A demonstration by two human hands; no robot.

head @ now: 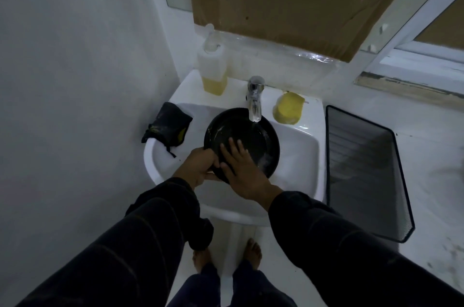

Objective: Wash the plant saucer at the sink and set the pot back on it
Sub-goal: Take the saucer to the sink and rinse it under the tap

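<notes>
Under the tap, left hand grips the black saucer's seven-o'clock rim; right hand presses spread fingers inside, above the sink.

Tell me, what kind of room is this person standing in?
Probably a small bathroom or washroom: a white pedestal sink with a chrome tap, a soap bottle on its ledge, and bare feet on a pale floor.

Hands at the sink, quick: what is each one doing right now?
Left hand: closed on the near rim of the round black plastic saucer, holding it under the chrome tap.
Right hand: open, fingers spread flat on the saucer's inside.
</notes>
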